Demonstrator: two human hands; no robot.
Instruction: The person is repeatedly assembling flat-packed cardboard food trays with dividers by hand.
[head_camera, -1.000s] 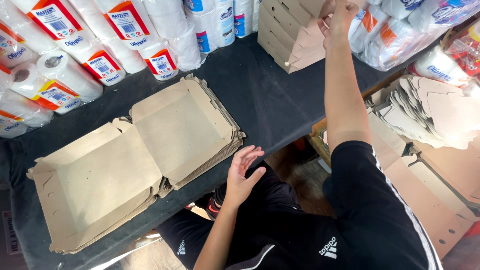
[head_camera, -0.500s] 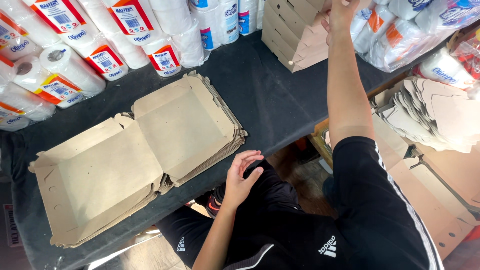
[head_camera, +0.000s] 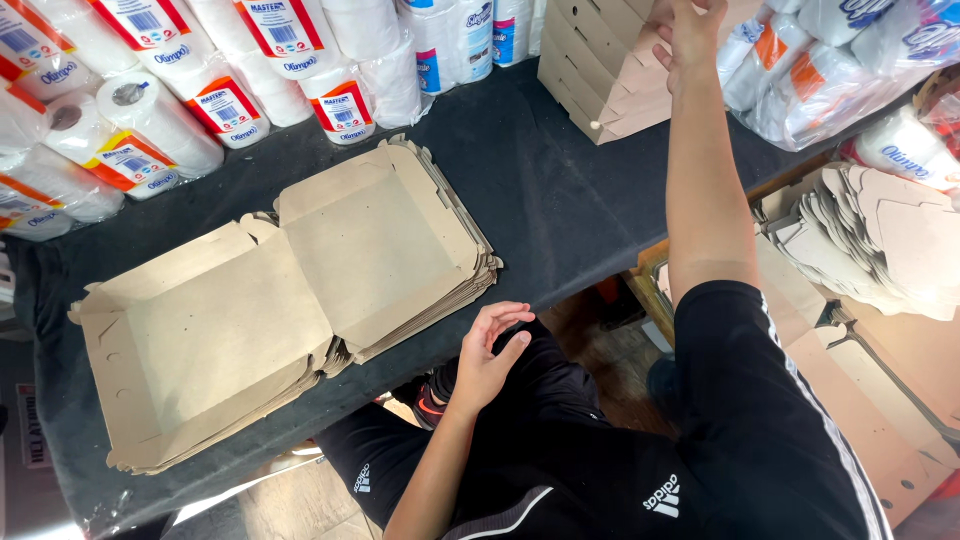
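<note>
Reaching: in the head view, the right hand (head_camera: 688, 38) is stretching far over the dark table (head_camera: 560, 210) and is touching the top of the stack of folded boxes (head_camera: 610, 75) at the far edge.
Right grip: the fingers are lying over the top box; I cannot tell if they are pinching it or only pressing.
Left hand: the left hand (head_camera: 487, 358) is hanging near the table's front edge, fingers loosely curled and spread, holding nothing.
Flat blanks: the pile of flat cardboard blanks (head_camera: 290, 290) is lying open on the table, just beside the left hand but not touching it.
Step in hand: I am judging that a finished box is being set on the stack, or is being straightened there.
Next move: it is probably calling for the left hand to lift only the top blank from the pile, separating one sheet cleanly.
Around: wrapped paper rolls (head_camera: 250, 70) are crowding the far side of the table, and more packs are lying right of the stack.
In the way: loose cardboard pieces (head_camera: 880, 240) are spreading on the right, near the elbow's path.
</note>
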